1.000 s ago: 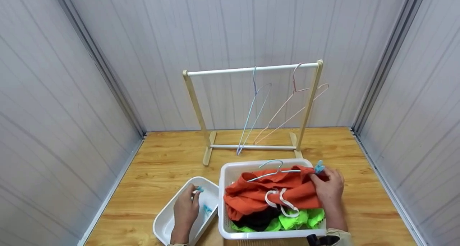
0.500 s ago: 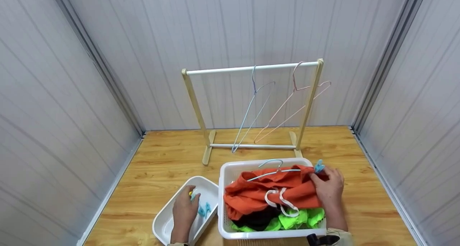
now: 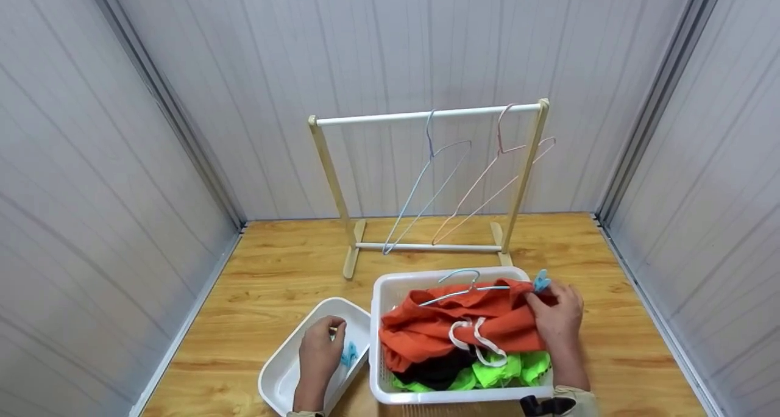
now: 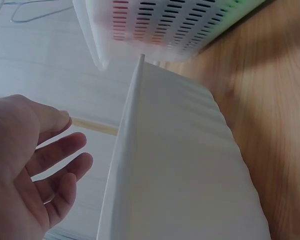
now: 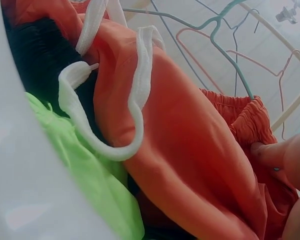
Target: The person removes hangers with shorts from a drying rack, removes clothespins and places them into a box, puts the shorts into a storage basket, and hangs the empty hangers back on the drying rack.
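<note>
Orange pants (image 3: 451,331) with a white drawstring lie in a white basket (image 3: 379,368), a light-blue wire hanger (image 3: 466,290) at their waistband. My right hand (image 3: 559,319) pinches the waistband's right end, its thumb against the gathered fabric in the right wrist view. A blue clothespin (image 3: 541,280) stands clipped just above those fingers. My left hand (image 3: 321,347) is over a white tray (image 3: 271,374), thumb and index finger curled together; I cannot tell whether something small is between them. Blue clothespins (image 3: 349,355) lie in the tray beside it.
Black cloth (image 3: 439,371) and neon-green cloth (image 3: 499,374) are under the pants. Behind the basket stands a rack (image 3: 378,119) with a blue hanger (image 3: 414,188) and a pink hanger (image 3: 475,188) on its rail. Panel walls enclose the wooden surface (image 3: 274,264).
My left hand lost the clothespin seen at its fingertips, spread over the tray, then drew thumb and index finger together. The blue hanger on the rack swung round. My right hand stayed put.
</note>
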The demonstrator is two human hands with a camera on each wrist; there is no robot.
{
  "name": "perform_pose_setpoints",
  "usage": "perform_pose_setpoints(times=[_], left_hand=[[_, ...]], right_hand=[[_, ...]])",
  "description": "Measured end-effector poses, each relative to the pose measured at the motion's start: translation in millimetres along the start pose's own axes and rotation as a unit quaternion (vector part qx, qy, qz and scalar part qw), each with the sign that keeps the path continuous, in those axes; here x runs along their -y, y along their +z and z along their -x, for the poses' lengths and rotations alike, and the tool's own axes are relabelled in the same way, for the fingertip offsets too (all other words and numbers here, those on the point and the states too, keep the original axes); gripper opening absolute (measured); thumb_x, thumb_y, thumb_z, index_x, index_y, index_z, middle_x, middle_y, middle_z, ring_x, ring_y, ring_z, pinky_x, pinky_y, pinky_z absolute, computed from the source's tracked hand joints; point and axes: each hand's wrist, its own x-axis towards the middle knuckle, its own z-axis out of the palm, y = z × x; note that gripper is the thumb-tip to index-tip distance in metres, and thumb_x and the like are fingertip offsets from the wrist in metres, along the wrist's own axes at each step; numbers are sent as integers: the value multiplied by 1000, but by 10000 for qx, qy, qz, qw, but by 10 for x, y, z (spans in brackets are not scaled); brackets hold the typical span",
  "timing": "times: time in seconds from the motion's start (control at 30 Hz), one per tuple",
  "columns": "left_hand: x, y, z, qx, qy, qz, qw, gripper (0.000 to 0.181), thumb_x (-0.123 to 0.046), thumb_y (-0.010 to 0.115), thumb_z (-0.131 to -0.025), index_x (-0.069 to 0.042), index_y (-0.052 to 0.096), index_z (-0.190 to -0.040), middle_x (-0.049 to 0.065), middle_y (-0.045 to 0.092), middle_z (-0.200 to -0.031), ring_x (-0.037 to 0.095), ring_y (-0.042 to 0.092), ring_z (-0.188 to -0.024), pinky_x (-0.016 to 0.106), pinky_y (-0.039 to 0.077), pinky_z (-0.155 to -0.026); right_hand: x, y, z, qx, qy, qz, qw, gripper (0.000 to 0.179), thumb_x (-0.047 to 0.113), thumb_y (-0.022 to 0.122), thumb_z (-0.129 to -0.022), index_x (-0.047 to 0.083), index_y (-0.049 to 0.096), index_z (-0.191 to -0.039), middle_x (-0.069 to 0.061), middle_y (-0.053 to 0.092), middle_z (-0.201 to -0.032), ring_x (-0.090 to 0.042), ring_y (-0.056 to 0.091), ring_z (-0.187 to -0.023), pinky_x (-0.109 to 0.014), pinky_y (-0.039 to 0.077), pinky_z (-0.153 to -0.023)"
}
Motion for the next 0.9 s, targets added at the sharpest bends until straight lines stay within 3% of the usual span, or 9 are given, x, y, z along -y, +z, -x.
perform_pose_setpoints(times=[0.2, 0.37, 0.6, 0.73, 0.9], left_hand=[[-80, -21, 6, 35, 404, 273, 9988, 4, -9, 74, -84, -11, 71, -84, -2, 69, -81, 15, 64, -70, 35, 53, -64], [-102, -33, 19, 177, 457, 361, 9981, 4, -10, 75, -84, -9, 71, -85, -3, 69, -82, 13, 64, -70, 33, 53, -64], [-112, -53, 44, 298, 553, 416, 9972, 5, -7, 74, -84, -11, 71, -86, -3, 69, -82, 12, 64, -70, 32, 52, -64], [-174, -84, 27, 299, 703, 499, 9958, 7, -6, 74, -84, -13, 71, -85, -4, 69, -82, 12, 64, -70, 31, 53, -65], [-291, -109, 0, 188, 1247, 891, 9880, 12, -1, 74, -82, -12, 70, -84, -5, 68, -80, 13, 63, -70, 36, 54, -65]], right_hand=[[63, -15, 6, -333, -451, 254, 9981, 35, 7, 80, -78, -5, 69, -109, -25, 59, -117, -49, 36, -123, -62, 26, -101], [174, -86, 4, -920, -1259, 676, 9854, 32, 8, 84, -74, -1, 73, -103, -19, 63, -100, -42, 46, -103, -57, 36, -83], [353, -267, -46, -1374, -2509, 866, 9543, 35, 5, 89, -67, 0, 75, -98, -20, 61, -89, -42, 47, -92, -49, 37, -75], [467, -384, -100, -1167, -3195, 984, 9352, 36, 8, 92, -63, 5, 76, -95, -16, 61, -85, -36, 47, -84, -44, 36, -69], [642, -511, -149, -666, -4052, 853, 9078, 37, 2, 91, -61, 4, 74, -93, -13, 64, -84, -31, 49, -79, -38, 35, -68]])
